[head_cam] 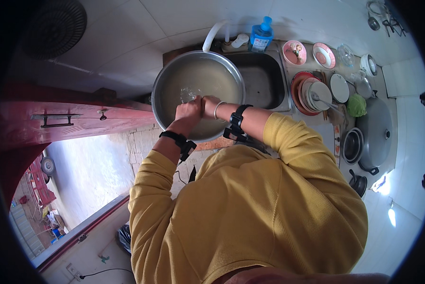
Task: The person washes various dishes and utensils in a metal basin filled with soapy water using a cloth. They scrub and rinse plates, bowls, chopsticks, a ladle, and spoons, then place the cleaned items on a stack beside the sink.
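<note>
A wide metal basin [156, 93] of cloudy, pale brown water [209, 76] stands before me, beside the sink. Over the basin's near half, my left hand [189, 110] and my right hand [211, 105] are pressed together with the fingers curled in. Just past my left knuckles, the water shows a bright, rippled patch [188, 93]. Whether anything is gripped inside the curled fingers is hidden. Black straps with small devices are on both forearms, and a pale bangle [217, 109] circles my right wrist.
A white faucet spout [212, 35] reaches over the basin's far rim. Right of it are a sink [260, 83], a blue pump bottle [261, 37] and stacked bowls [320, 94]. A large lidded pan [374, 129] stands farther right. At left is a red door [84, 119].
</note>
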`<act>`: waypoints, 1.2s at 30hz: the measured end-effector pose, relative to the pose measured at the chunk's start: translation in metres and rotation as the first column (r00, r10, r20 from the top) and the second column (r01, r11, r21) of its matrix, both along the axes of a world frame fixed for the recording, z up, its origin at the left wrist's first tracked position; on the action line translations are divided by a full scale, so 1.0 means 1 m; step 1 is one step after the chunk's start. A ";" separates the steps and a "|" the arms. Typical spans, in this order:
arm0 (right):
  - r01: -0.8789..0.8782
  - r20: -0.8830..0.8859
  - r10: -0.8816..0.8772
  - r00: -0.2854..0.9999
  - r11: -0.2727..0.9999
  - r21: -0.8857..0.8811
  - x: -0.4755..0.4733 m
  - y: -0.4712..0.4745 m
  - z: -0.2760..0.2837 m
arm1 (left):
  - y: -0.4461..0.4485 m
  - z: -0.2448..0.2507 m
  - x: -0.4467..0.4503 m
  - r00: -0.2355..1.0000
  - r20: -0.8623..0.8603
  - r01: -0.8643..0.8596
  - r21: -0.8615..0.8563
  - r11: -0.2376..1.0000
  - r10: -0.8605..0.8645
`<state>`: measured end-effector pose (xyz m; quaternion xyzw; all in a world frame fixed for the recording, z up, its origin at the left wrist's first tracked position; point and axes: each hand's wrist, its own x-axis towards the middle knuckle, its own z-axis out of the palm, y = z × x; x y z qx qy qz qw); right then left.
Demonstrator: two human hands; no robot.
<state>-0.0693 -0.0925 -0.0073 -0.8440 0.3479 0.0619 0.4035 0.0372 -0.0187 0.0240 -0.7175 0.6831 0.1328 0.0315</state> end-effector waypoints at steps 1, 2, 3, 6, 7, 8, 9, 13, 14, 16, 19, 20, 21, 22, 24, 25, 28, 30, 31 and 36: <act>0.016 0.015 -0.016 1.000 1.000 0.016 -0.001 0.002 -0.006 | 0.003 -0.003 0.001 0.999 0.013 0.036 -0.024 0.999 -0.036; 0.002 0.017 -0.002 1.000 1.000 0.013 -0.001 0.004 -0.012 | 0.006 -0.006 0.002 0.997 0.027 0.072 -0.046 0.996 -0.071; -0.014 0.019 0.014 1.000 1.000 0.009 -0.001 0.007 -0.017 | 0.008 -0.008 0.003 0.994 0.039 0.102 -0.109 0.989 -0.099; -0.037 0.059 0.042 0.997 0.996 -0.078 0.002 0.015 -0.024 | 0.014 -0.015 0.003 0.984 0.070 0.179 -0.281 0.943 -0.166; -0.054 0.030 0.057 0.998 0.994 -0.099 0.002 0.017 -0.024 | 0.016 -0.016 0.002 0.981 0.074 0.195 -0.331 0.923 -0.181; -0.017 0.054 0.018 0.998 1.000 -0.001 0.002 0.019 -0.021 | 0.017 -0.018 0.002 0.979 0.082 0.206 -0.394 0.896 -0.189; 0.008 0.027 -0.011 1.000 0.993 0.118 -0.001 0.020 -0.018 | 0.019 -0.020 0.003 0.980 0.051 0.194 -0.401 0.895 -0.190; 0.135 0.164 -0.289 0.943 0.783 0.607 -0.039 0.015 -0.008 | 0.031 -0.029 0.020 0.997 0.069 0.044 -0.402 0.915 -0.017; 0.217 0.216 -0.323 0.922 0.890 0.402 -0.051 0.012 -0.008 | 0.037 -0.032 0.028 0.994 0.104 0.004 -0.414 0.910 0.043; 0.442 0.400 -0.419 0.815 0.896 0.038 -0.076 -0.003 -0.017 | 0.047 -0.037 0.054 0.966 -0.103 -0.255 -0.505 0.825 0.236; 0.766 0.488 -0.685 0.541 0.641 0.050 -0.116 -0.016 -0.039 | 0.055 -0.051 0.083 0.682 -0.016 -0.588 -0.606 0.535 0.731; 0.802 0.371 -0.719 0.588 0.576 -0.156 -0.118 -0.016 -0.048 | 0.057 -0.053 0.092 0.592 -0.359 -0.796 -0.397 0.456 0.721; 0.779 0.319 -0.763 0.562 0.618 0.106 -0.117 -0.014 -0.056 | 0.058 -0.055 0.100 0.351 -0.612 -0.910 -0.045 0.412 0.709; 0.723 0.223 -0.811 0.541 0.584 0.369 -0.117 -0.013 -0.061 | 0.059 -0.057 0.105 0.035 -0.739 -0.867 0.313 0.389 0.673; 0.568 -0.048 -0.851 0.523 0.306 0.764 -0.115 -0.009 -0.067 | 0.061 -0.058 0.110 0.069 -0.723 -0.892 0.264 0.368 0.687; 0.622 -0.064 -0.858 0.510 0.316 0.717 -0.111 -0.007 -0.069 | 0.063 -0.057 0.111 0.094 -0.699 -0.906 0.235 0.352 0.709; 0.703 -0.095 -0.890 0.446 0.282 0.653 -0.106 -0.003 -0.068 | 0.066 -0.055 0.109 0.062 -0.798 -0.919 0.188 0.346 0.599; 0.732 -0.088 -0.887 0.454 0.315 0.604 -0.104 0.000 -0.069 | 0.068 -0.052 0.110 0.082 -0.813 -0.911 0.174 0.374 0.576; 0.737 -0.068 -0.884 0.462 0.340 0.584 -0.105 0.003 -0.070 | 0.068 -0.052 0.110 0.058 -0.816 -0.928 0.168 0.332 0.575; 0.698 -0.101 -0.929 0.356 0.193 0.690 -0.096 0.028 -0.076 | 0.082 -0.036 0.124 0.115 -0.767 -0.927 0.145 0.345 0.632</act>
